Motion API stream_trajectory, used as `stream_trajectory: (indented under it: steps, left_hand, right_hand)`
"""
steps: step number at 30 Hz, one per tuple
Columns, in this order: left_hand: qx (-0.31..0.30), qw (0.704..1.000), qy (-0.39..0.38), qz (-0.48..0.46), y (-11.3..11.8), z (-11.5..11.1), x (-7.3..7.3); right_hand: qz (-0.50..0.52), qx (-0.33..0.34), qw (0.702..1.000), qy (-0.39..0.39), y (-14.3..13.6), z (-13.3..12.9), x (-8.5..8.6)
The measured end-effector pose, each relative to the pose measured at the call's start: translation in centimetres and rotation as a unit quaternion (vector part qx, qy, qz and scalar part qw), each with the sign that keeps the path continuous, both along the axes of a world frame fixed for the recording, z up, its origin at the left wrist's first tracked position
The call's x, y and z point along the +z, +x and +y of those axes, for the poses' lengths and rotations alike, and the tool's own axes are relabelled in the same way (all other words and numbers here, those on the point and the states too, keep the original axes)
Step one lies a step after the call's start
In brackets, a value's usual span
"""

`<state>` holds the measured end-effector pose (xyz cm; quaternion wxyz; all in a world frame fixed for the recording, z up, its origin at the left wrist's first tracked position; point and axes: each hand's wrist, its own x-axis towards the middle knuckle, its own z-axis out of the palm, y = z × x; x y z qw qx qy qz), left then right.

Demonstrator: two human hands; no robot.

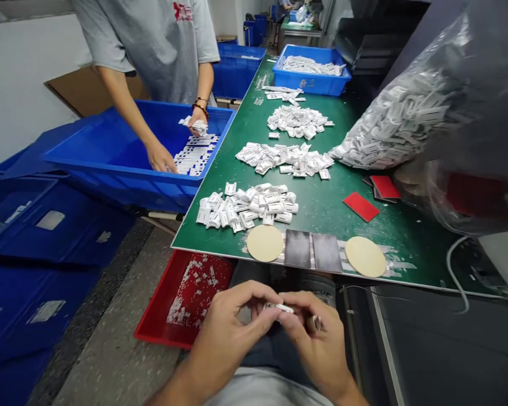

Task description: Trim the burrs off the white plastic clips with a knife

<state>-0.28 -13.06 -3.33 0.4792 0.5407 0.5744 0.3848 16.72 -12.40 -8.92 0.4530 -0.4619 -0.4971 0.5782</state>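
Observation:
Just in front of the table's near edge, a small white plastic part (280,308) is pinched between the fingertips of both hands. My left hand (237,324) has its thumb and forefinger closed on the part's left end. From the other side, my right hand (315,332) grips the part with thumb and forefinger. A small brownish object (314,323) sits against the right hand's curled fingers; its kind is unclear. Beyond my hands, a heap of white plastic parts (249,207) lies on the green table (322,197).
Round cream pads (265,243) and dark rectangular pads (298,249) line the near edge. Red pads (361,206) and a bulging plastic bag (398,121) are at right. Below is a red tray (156,316). Left, a co-worker (152,45) reaches into a blue bin (110,141).

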Motion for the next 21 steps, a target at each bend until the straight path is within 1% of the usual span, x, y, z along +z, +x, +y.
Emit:
stream_trajectory:
  steps: [2,3,4,5,6,7,8,10,13,16,17,18,19,21]
  left_hand:
    - [0.107,0.99,-0.061,-0.069,-0.7,-1.3,-1.8]
    - [0.154,0.982,-0.077,-0.082,-1.0,-1.7,-2.6]
    - [0.188,0.976,-0.084,-0.076,-1.4,-2.1,-3.4]
    - [0.209,0.973,-0.08,-0.05,-1.8,-2.6,-4.1]
    - [0.219,0.974,-0.064,-0.01,-2.3,-3.0,-4.8]
    - [0.216,0.975,-0.041,0.031,-2.9,-3.5,-5.3]
    - [0.199,0.978,-0.016,0.064,-3.5,-3.9,-5.7]
    - [0.15,0.984,0.019,0.098,-4.9,-4.5,-6.1]
    - [0.084,0.99,0.013,0.112,-6.2,-4.9,-6.2]
    - [0.071,0.989,0.006,0.13,-6.4,-5.5,-6.5]
    - [0.088,0.987,0.007,0.134,-6.6,-5.9,-6.8]
    - [0.124,0.983,0.004,0.136,-6.9,-6.3,-7.3]
    - [0.176,0.975,-0.005,0.138,-7.5,-6.7,-7.8]
    - [0.278,0.946,-0.048,0.16,-9.7,-7.3,-9.1]
  right_hand:
    - [-0.042,0.004,0.999,0.032,-1.8,-0.7,-0.2]
    - [-0.058,0.003,0.997,0.045,-2.7,-1.1,-0.4]
    - [-0.072,0.001,0.996,0.057,-3.7,-1.4,-0.7]
    - [-0.082,0.0,0.994,0.067,-4.5,-1.7,-1.0]
    - [-0.091,0.001,0.993,0.075,-5.3,-2.0,-1.3]
    - [-0.098,0.005,0.992,0.08,-6.0,-2.1,-1.6]
    - [-0.103,0.013,0.991,0.083,-6.6,-2.2,-1.9]
    - [-0.108,0.034,0.99,0.08,-7.4,-2.2,-2.5]
    - [-0.103,0.06,0.99,0.072,-8.1,-2.3,-3.4]
    - [-0.086,0.073,0.99,0.08,-8.6,-3.4,-3.9]
    - [-0.08,0.075,0.99,0.084,-8.8,-4.0,-3.9]
    - [-0.075,0.075,0.991,0.086,-8.8,-4.7,-3.8]
    - [-0.071,0.073,0.991,0.084,-8.8,-5.4,-3.6]
    - [-0.066,0.061,0.994,0.068,-8.5,-6.5,-3.0]
